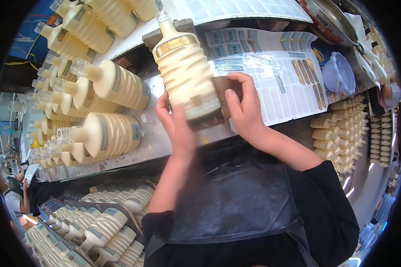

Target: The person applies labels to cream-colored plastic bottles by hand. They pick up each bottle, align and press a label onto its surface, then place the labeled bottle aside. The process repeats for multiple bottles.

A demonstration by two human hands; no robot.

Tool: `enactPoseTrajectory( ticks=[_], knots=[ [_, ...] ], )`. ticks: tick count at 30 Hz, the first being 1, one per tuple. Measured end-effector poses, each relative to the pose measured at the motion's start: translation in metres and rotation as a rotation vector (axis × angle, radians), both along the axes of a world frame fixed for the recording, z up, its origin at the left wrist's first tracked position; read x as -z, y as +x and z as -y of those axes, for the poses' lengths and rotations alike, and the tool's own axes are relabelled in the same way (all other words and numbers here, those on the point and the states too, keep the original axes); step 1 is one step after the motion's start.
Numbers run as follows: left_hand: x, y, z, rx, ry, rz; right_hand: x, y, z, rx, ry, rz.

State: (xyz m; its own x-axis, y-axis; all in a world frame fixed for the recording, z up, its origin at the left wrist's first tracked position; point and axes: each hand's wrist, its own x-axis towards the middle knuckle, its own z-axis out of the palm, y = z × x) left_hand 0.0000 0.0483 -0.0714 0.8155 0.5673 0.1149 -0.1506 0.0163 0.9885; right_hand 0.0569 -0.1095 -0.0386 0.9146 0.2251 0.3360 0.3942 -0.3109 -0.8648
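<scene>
A cream-coloured glass bottle (182,66) with wavy ridges, a clear threaded neck and a gold label on its shoulder leans tilted in front of me, neck away. Its upper part lies by a dark notched block (152,39). My left hand (177,127) is closed round the lower left of the bottle. With thumb and fingers, my right hand (247,107) pinches a flat brown piece (225,89) against the bottle's lower right side; I cannot make out its material. A band near the bottle's base is blurred.
Sheets of gold and blue labels (272,98) lie at the right, beside a lavender bucket (338,73). Similar bottles (113,133) lie stacked on the metal table's left. More fill crates (107,229) at lower left and rows (338,133) at far right. A person (18,196) is at far left.
</scene>
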Motion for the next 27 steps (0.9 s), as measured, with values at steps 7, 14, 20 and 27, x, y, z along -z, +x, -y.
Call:
enactPoseTrajectory(
  ticks=[7, 14, 20, 27],
  knots=[
    [0.009, -0.012, -0.012, 0.15, -0.136, 0.096, -0.008, 0.007, 0.006, -0.017, 0.29, -0.168],
    [0.006, -0.014, -0.029, -0.002, 0.688, -0.016, -0.014, 0.021, 0.015, -0.026, -0.011, 0.214],
    [-0.015, -0.009, -0.025, -0.082, 0.848, 0.103, -0.037, -0.004, 0.008, -0.377, -0.102, 0.697],
    [-0.02, -0.009, -0.018, -0.065, 0.78, 0.083, -0.052, -0.009, 0.011, -0.459, -0.146, 0.7]
  ],
)
